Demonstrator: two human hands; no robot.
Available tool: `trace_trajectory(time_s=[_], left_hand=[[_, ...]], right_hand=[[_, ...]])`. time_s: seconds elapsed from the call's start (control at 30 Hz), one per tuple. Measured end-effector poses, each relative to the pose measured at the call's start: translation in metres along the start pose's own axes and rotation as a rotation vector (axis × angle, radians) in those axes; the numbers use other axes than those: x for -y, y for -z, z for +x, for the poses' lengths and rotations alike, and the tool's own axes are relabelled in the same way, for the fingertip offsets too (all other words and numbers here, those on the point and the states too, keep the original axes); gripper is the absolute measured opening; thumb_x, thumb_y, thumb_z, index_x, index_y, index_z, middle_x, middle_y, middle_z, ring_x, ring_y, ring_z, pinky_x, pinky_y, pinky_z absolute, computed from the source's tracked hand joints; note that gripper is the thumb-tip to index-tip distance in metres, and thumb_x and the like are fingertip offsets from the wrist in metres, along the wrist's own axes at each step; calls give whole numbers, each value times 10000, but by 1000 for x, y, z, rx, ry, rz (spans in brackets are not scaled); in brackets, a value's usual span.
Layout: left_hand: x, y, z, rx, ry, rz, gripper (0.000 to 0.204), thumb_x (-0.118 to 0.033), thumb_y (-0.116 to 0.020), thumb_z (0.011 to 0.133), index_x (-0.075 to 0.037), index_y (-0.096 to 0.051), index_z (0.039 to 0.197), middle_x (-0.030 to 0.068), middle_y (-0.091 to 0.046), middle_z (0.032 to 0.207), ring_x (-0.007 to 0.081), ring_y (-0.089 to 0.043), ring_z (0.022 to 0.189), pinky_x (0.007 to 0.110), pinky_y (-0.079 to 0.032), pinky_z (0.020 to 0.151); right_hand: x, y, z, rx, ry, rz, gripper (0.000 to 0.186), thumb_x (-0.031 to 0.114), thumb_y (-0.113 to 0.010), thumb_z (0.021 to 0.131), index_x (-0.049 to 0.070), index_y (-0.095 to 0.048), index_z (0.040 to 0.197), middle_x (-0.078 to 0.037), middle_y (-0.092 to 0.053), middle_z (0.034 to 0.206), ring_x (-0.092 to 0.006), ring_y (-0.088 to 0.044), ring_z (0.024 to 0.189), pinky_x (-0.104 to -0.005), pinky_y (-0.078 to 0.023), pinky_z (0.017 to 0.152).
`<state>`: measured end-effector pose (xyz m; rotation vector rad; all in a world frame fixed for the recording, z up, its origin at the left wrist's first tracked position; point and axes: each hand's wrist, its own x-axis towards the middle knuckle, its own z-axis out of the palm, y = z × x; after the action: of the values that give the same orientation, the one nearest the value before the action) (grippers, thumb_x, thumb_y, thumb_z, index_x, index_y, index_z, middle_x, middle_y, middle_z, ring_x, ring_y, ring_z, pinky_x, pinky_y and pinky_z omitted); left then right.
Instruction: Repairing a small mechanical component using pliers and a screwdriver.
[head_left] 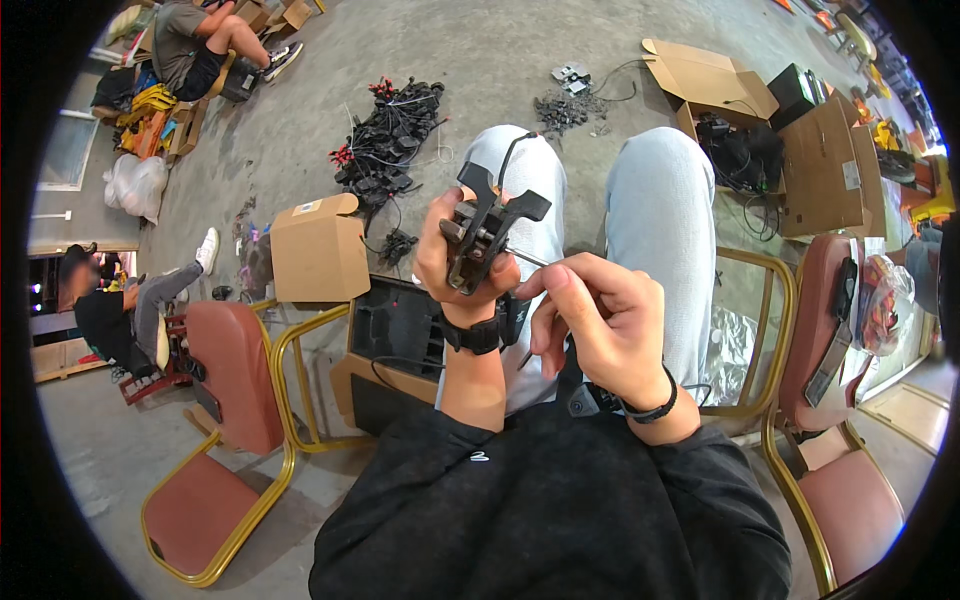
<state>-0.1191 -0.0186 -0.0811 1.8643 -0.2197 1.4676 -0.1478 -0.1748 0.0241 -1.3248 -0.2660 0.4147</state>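
Above my lap, my left hand (455,265) is closed around a black mechanical part (482,235) with a forked top plate and a short cable curving up from it. Its exact kind cannot be made out. My right hand (605,310) pinches a thin metal rod (528,257), slim like a hex key. The rod's far end meets the side of the black part, close to my left fingertips; the contact point is too small to see. A thin dark tip (525,360) shows below my right fingers.
Ahead on the concrete floor lie a heap of black cabled parts (390,140) and a smaller pile of dark pieces (565,110). Open cardboard boxes stand left (320,250) and right (825,170). Red chairs (235,375) flank me. Two people sit at the left.
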Motion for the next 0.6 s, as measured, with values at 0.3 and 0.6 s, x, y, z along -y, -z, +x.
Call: trace_trajectory(time_s=[0.3, 0.6], left_hand=[[-3, -3, 1, 32, -22, -35, 597, -423, -612, 816, 8, -408, 1176, 199, -628, 932, 330, -648, 694, 371, -533, 578], [-5, 0, 6, 30, -43, -1, 631, -465, -610, 816, 5, -397, 1180, 214, -623, 982, 320, -664, 730, 356, -548, 599]], right_hand=[[12, 10, 3, 84, -340, 407, 354, 177, -411, 972, -107, -573, 838, -133, -563, 521, -213, -554, 355, -252, -437, 318], [-4, -4, -1, -71, 152, -126, 207, 76, -500, 930, -79, -630, 885, -76, -606, 616, -128, -610, 528, -218, -482, 482]])
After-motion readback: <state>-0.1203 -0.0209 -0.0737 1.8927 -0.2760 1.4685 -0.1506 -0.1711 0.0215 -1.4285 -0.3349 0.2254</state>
